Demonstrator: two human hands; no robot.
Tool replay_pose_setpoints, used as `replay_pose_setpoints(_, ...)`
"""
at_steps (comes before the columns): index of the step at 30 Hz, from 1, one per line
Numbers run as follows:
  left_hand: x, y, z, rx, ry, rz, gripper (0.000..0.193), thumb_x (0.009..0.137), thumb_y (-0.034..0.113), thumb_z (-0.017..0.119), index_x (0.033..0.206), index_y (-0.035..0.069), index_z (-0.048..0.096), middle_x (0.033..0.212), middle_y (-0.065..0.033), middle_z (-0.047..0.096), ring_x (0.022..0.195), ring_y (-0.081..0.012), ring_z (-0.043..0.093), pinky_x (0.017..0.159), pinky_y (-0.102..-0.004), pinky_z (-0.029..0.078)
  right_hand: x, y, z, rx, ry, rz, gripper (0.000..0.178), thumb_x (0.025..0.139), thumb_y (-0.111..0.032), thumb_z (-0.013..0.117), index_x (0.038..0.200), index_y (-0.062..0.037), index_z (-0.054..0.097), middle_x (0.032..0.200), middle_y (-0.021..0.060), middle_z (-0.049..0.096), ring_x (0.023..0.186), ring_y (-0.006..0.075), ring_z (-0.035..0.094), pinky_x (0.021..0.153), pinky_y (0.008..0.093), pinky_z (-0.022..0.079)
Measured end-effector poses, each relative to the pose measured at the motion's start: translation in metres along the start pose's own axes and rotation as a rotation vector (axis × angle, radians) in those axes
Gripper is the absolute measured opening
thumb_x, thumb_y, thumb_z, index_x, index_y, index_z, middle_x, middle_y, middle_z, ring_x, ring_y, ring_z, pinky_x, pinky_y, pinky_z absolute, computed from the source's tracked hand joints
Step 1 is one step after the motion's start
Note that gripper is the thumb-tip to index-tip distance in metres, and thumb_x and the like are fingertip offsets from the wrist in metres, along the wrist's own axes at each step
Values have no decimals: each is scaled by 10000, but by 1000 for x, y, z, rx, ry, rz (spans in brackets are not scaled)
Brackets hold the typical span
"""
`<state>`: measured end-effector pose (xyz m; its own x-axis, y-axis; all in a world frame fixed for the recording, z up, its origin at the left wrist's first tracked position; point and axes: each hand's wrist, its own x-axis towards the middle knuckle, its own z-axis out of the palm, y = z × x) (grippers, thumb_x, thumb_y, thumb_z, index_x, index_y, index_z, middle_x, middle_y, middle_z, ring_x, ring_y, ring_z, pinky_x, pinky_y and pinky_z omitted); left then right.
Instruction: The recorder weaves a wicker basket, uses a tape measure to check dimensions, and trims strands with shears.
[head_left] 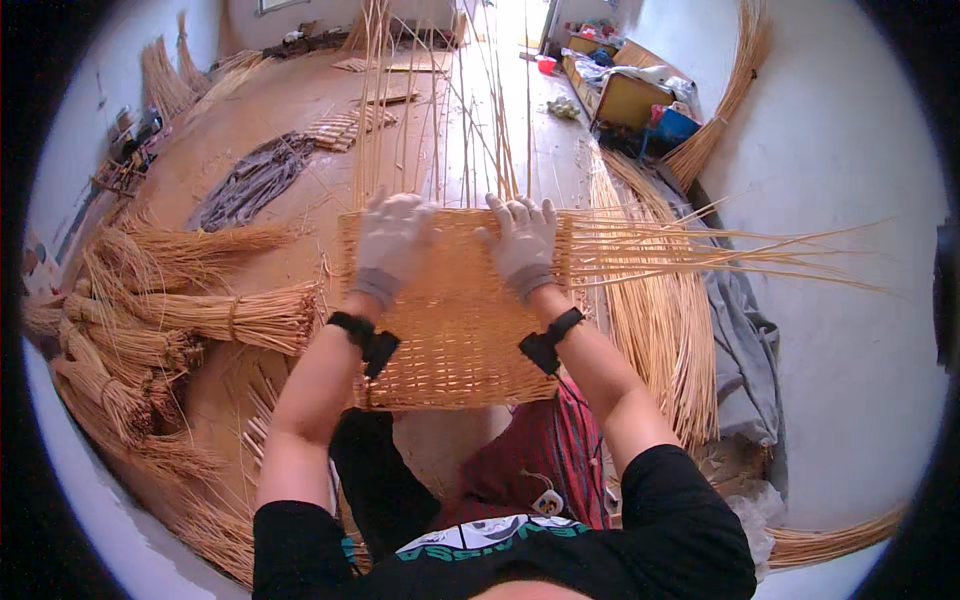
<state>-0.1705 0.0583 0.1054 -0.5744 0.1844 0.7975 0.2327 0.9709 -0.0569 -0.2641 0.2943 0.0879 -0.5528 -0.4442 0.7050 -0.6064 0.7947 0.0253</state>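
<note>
A rectangular woven wicker panel is in front of me, above my lap. Long thin stakes rise from its far edge, and loose wicker ends stick out past its right side. My left hand, in a pale glove and slightly blurred, is closed over the left part of the far edge, among the stakes. At the right part of that edge, my gloved right hand has its fingers bent over the rim and its thumb against the weave. The fingertips of both hands are partly hidden.
Tied wicker bundles lie on the floor at left. Long peeled rods rest on grey cloth at right. Farther off are a dark cloth heap, a slatted mat and a blue container. Another bundle leans on the right wall.
</note>
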Motion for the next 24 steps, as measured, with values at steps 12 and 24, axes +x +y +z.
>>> replay_pose_setpoints(12, 6, 13, 70, 45, -186, -154, 439, 961, 472, 615, 1356, 280, 617, 1294, -138, 636, 1265, -355, 547, 1103, -562, 354, 9, 6, 33, 114, 196, -17, 327, 889, -499, 684, 986, -187, 700, 960, 73, 656, 1044, 303, 602, 1089, 536, 363)
replay_pose_setpoints(24, -232, 60, -22, -494, -360, -846, 872, 981, 413, 679, 1581, -39, 237, 1630, -271, 291, 1541, -324, 259, 1247, -372, 220, 20, 50, 36, 191, 318, 19, 374, 978, -430, 575, 1137, -120, 713, 1104, 125, 706, 1130, 328, 609, 1044, 473, 412)
